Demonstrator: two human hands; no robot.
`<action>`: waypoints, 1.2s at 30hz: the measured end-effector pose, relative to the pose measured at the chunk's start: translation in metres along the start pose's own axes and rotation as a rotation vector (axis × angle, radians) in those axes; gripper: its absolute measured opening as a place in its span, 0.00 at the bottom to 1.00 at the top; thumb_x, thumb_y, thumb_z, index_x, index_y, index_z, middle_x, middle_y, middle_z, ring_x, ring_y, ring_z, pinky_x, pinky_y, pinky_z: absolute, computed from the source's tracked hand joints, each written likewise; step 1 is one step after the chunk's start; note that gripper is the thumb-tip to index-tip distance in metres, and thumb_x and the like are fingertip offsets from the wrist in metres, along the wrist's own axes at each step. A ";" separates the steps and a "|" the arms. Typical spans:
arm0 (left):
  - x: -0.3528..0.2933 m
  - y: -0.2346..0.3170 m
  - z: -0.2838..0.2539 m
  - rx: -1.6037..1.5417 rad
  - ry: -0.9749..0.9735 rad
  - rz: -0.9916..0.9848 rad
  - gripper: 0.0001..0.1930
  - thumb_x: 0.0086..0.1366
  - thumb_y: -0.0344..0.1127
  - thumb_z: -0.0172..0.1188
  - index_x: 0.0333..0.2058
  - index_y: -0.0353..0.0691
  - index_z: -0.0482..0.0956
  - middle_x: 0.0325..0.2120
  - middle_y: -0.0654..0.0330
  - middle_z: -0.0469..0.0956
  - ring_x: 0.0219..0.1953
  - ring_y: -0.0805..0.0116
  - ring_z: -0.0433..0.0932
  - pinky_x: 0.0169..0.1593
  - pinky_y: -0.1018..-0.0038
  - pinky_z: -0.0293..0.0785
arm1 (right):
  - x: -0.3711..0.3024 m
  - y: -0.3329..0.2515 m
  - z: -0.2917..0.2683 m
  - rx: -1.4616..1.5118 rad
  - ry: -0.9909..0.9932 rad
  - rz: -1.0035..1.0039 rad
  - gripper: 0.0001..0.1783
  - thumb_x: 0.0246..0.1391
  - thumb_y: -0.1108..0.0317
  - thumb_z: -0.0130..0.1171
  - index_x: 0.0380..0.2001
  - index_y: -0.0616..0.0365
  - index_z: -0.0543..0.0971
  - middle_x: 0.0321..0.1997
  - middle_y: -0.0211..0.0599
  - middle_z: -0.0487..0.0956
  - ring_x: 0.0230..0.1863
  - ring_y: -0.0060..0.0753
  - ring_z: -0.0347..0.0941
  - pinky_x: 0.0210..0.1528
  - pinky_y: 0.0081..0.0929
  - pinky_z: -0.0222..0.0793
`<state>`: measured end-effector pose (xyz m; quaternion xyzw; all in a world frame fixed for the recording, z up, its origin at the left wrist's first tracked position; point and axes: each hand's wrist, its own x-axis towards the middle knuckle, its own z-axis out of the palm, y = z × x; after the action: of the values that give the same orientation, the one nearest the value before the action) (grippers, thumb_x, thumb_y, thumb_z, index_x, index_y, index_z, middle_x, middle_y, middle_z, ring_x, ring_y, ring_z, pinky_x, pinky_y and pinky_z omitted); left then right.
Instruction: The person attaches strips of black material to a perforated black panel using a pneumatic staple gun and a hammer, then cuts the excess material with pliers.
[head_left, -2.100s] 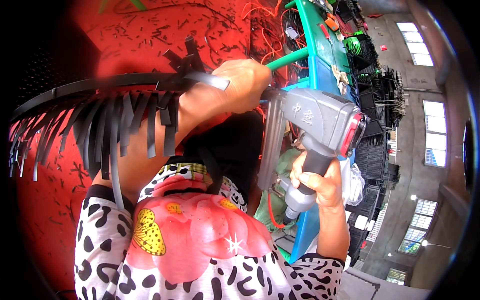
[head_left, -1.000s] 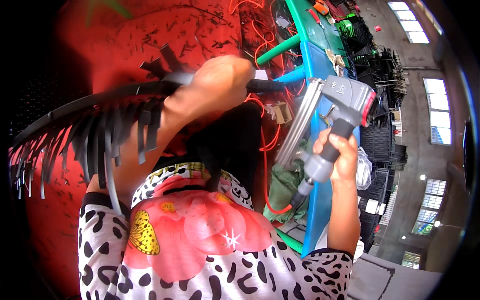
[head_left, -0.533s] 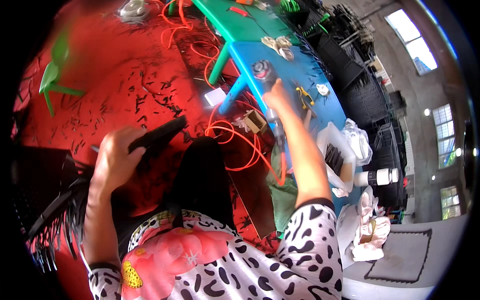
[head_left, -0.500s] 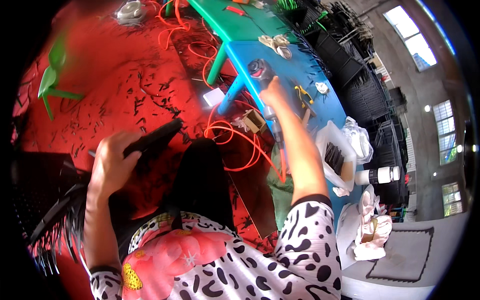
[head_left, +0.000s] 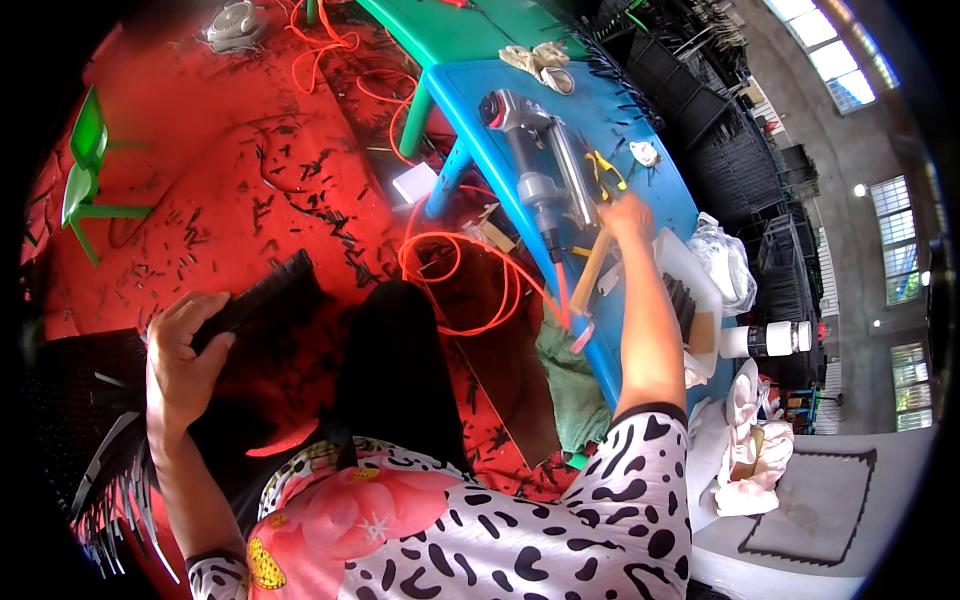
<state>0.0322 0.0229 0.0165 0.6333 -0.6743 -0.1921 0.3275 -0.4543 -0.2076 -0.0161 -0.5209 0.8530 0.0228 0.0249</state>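
Note:
At the left, my left hand [head_left: 185, 355] is closed round one end of a black flat piece [head_left: 265, 293], its far end pointing up over the red floor; its exact kind cannot be told. Across the blue table [head_left: 470, 95], my right hand [head_left: 629, 218] is closed at the head end of a hammer with a wooden handle [head_left: 592, 272], hiding the head. Just beyond the fingers lie yellow-handled pliers [head_left: 606, 170]. A grey pneumatic staple gun [head_left: 525, 155] with a long silver magazine rests left of my right hand, its orange hose [head_left: 562, 290] running off the table edge.
Right of my forearm stands a white bin [head_left: 705, 305] holding black strips. Gloves [head_left: 540, 68] lie at the far end. An orange hose coils on the red floor [head_left: 200, 230] among scattered black scraps. A green chair [head_left: 85, 170] stands far left.
My right hand has let go of the staple gun, now lying on the table, and moved right to the hammer. My left hand has shifted left and slightly down with the black piece.

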 end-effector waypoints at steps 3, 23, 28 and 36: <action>-0.003 -0.002 -0.005 0.094 0.021 -0.027 0.18 0.42 0.21 0.59 0.37 0.30 0.76 0.31 0.48 0.76 0.35 0.51 0.76 0.41 0.69 0.70 | -0.008 0.013 0.028 0.030 -0.064 -0.003 0.33 0.40 0.51 0.64 0.49 0.59 0.73 0.50 0.53 0.74 0.53 0.50 0.70 0.55 0.40 0.65; 0.008 -0.027 0.004 0.067 0.092 0.079 0.31 0.44 0.26 0.60 0.51 0.35 0.64 0.29 0.49 0.78 0.32 0.48 0.77 0.38 0.62 0.73 | -0.209 -0.096 -0.015 1.094 -0.224 -1.086 0.32 0.53 0.66 0.57 0.58 0.63 0.58 0.27 0.29 0.70 0.23 0.16 0.64 0.24 0.10 0.61; 0.008 -0.029 0.010 0.044 0.148 0.109 0.34 0.44 0.26 0.61 0.53 0.35 0.61 0.27 0.48 0.77 0.32 0.48 0.77 0.36 0.62 0.73 | -0.282 -0.120 -0.027 0.939 -0.308 -1.367 0.28 0.51 0.77 0.56 0.57 0.66 0.63 0.45 0.46 0.73 0.37 0.29 0.73 0.37 0.23 0.73; 0.007 -0.026 0.012 -0.005 0.137 0.105 0.36 0.42 0.26 0.64 0.52 0.35 0.59 0.25 0.49 0.75 0.30 0.46 0.76 0.32 0.59 0.72 | -0.302 -0.123 -0.017 0.923 -0.389 -1.235 0.25 0.50 0.78 0.55 0.54 0.69 0.67 0.53 0.50 0.73 0.40 0.32 0.76 0.41 0.25 0.73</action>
<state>0.0432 0.0107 -0.0085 0.6078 -0.6822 -0.1325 0.3841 -0.2073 0.0037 0.0196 -0.8235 0.3134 -0.2604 0.3948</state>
